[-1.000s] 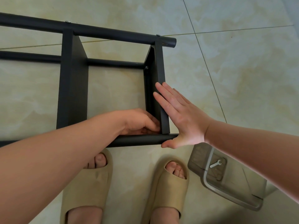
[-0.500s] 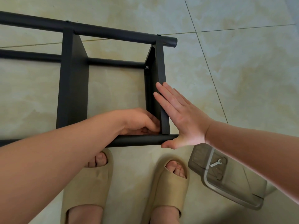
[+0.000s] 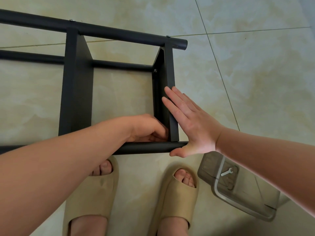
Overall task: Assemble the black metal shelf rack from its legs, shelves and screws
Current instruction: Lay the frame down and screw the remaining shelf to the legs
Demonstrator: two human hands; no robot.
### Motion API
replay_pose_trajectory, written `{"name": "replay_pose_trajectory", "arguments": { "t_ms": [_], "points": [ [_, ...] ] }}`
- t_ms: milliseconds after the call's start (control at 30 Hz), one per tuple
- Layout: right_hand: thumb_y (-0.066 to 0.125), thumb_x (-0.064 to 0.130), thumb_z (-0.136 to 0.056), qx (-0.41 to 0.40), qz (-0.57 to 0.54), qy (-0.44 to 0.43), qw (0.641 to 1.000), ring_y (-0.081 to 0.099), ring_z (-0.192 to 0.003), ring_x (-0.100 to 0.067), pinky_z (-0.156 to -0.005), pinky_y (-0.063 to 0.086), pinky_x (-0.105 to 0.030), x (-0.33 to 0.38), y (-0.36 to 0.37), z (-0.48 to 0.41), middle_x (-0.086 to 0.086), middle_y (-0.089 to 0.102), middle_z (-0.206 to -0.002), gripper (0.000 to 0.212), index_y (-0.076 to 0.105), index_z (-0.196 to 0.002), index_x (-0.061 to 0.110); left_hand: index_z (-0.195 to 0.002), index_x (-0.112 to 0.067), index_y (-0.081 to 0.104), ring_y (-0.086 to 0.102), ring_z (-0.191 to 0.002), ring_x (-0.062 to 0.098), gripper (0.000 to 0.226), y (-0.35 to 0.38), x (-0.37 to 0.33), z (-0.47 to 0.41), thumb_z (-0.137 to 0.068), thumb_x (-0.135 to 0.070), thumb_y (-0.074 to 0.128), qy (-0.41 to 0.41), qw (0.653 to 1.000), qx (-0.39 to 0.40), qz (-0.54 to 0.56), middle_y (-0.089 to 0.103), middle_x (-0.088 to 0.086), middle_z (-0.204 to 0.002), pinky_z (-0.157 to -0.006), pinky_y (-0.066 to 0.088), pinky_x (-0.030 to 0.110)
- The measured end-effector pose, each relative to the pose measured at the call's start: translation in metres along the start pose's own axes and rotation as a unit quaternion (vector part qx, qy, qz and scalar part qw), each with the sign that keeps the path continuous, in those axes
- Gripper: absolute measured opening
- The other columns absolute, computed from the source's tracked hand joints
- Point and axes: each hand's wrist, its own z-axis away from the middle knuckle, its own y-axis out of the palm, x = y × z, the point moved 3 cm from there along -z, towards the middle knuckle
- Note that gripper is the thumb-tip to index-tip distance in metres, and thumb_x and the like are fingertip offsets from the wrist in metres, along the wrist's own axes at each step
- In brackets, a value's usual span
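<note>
The black metal rack lies on its side on the tiled floor. Two shelves stand on edge between its tube legs: one on the left (image 3: 76, 92) and one on the right (image 3: 167, 72). The near leg (image 3: 146, 148) runs across in front of my feet, the far leg (image 3: 119, 34) along the top. My left hand (image 3: 146, 129) is curled inside the corner where the right shelf meets the near leg; what its fingertips pinch is hidden. My right hand (image 3: 190, 121) lies flat, fingers straight, pressed against the outer face of the right shelf, thumb at the near leg's end.
A clear plastic box (image 3: 238, 189) with a small silver wrench (image 3: 226, 172) on it sits on the floor at the lower right, under my right forearm. My feet in beige slippers (image 3: 92, 191) stand just behind the near leg. Bare tiles stretch to the right.
</note>
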Motion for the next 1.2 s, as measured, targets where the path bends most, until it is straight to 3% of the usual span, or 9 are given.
{"name": "replay_pose_trajectory", "arguments": {
  "t_ms": [67,233,467,567,700,933,1100,1200],
  "points": [
    [0.059,0.083,-0.066,0.001,0.001,0.001,1.0,-0.013,-0.156,-0.027,-0.125,0.012,-0.053,0.0004,0.0001,0.0001,-0.009,-0.011,-0.169,0.133,0.002,-0.161,0.01,-0.083,-0.003,0.073,0.069,-0.082,0.029,0.012,0.0023,-0.0008,-0.0006,-0.085,0.002,0.062,0.005,1.0,-0.012,-0.017,0.071,0.017,-0.085,-0.087,0.054,0.041],
    [0.059,0.082,-0.066,0.006,0.001,0.003,1.0,-0.014,-0.156,-0.026,-0.125,0.013,-0.053,0.0004,-0.0003,0.0004,-0.009,-0.013,-0.169,0.133,0.0,-0.161,0.011,-0.061,-0.015,0.071,0.064,-0.059,0.016,0.032,0.0019,-0.0003,-0.0015,-0.087,0.001,0.062,0.009,0.998,-0.013,-0.062,0.067,0.005,-0.064,-0.06,0.051,0.023],
    [0.059,0.082,-0.066,0.005,0.0,0.0,1.0,-0.013,-0.156,-0.027,-0.126,0.012,-0.052,0.0009,-0.0005,0.0002,-0.01,-0.012,-0.169,0.132,0.002,-0.161,0.01,-0.065,-0.012,0.077,0.071,-0.07,0.019,0.034,-0.0006,0.0013,-0.0006,-0.087,0.008,0.06,0.003,1.0,0.006,-0.001,0.072,0.01,-0.074,-0.07,0.058,0.027],
    [0.059,0.082,-0.066,0.003,-0.002,0.001,1.0,-0.013,-0.156,-0.027,-0.126,0.012,-0.052,0.001,-0.0008,0.0003,-0.01,-0.011,-0.169,0.132,0.002,-0.161,0.01,-0.076,-0.008,0.076,0.07,-0.078,0.026,0.017,0.002,-0.0001,-0.0006,-0.086,0.0,0.064,0.003,1.0,-0.003,-0.023,0.073,0.014,-0.082,-0.082,0.055,0.036],
    [0.059,0.082,-0.066,0.003,-0.003,0.001,1.0,-0.013,-0.156,-0.027,-0.125,0.013,-0.053,0.0008,0.0003,0.0002,-0.01,-0.012,-0.169,0.132,0.002,-0.161,0.01,-0.075,-0.007,0.071,0.066,-0.069,0.022,0.017,0.0026,-0.0008,-0.0021,-0.087,0.001,0.063,0.009,0.998,-0.014,-0.055,0.069,0.01,-0.072,-0.078,0.052,0.036],
    [0.06,0.081,-0.067,-0.007,-0.009,-0.006,1.0,-0.011,-0.156,-0.029,-0.124,0.015,-0.055,0.0005,0.001,0.0,-0.011,-0.009,-0.169,0.131,0.002,-0.161,0.011,-0.086,-0.003,0.07,0.07,-0.072,0.02,0.016,0.0008,-0.0017,-0.0009,-0.088,0.009,0.06,0.012,1.0,-0.006,-0.007,0.071,0.013,-0.08,-0.075,0.058,0.028],
    [0.06,0.081,-0.067,-0.004,-0.007,-0.004,1.0,-0.011,-0.156,-0.028,-0.125,0.013,-0.053,0.0004,0.0005,0.0003,-0.011,-0.01,-0.169,0.13,0.002,-0.161,0.011,-0.089,-0.002,0.07,0.069,-0.085,0.028,0.014,0.0031,-0.0006,-0.0005,-0.087,0.008,0.06,0.0,1.0,0.004,0.01,0.07,0.017,-0.089,-0.094,0.053,0.041],
    [0.059,0.082,-0.067,-0.001,-0.005,-0.004,1.0,-0.012,-0.156,-0.028,-0.125,0.013,-0.053,0.0006,0.0007,0.0,-0.011,-0.01,-0.169,0.131,0.001,-0.161,0.011,-0.087,-0.003,0.07,0.067,-0.087,0.03,0.011,0.0045,-0.0007,-0.0016,-0.088,0.003,0.062,-0.001,1.0,-0.012,-0.021,0.069,0.017,-0.089,-0.097,0.052,0.045]
  ]
}}
